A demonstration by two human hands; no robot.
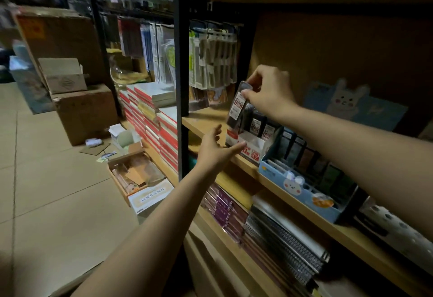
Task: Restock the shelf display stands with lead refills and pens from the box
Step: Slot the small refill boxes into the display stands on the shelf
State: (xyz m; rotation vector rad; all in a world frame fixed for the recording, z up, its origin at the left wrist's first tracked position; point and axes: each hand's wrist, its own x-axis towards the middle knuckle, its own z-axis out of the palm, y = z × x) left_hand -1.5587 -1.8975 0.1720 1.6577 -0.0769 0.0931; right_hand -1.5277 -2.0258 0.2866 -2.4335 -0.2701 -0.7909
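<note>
My left forearm fills the near foreground, reaching up to the wooden shelf (236, 163); below it lie stacked spiral notebooks (288, 242) and purple packs. On the floor to the left sits the open supply box (138, 174), with cardboard and packaging inside; I cannot tell what stock is left in it. On the shelf stands a blue rabbit-printed display stand (302, 188) holding dark packs, and just beside it, to the left, the white lead-refill stand (253, 149), marked HB 0.7, with several dark refill cases upright in its rear rows while the front compartment looks bare. My left hand (215, 149) is released, fingers straight, fingertips at or just short of that stand's front edge, probably steadying it. My right hand (269, 90) pinches the top of one lead refill case (237, 106), held tilted just above the stand's left rear slot. I judge restocking partly done: this case needs seating, and the front row appears unfilled.
</note>
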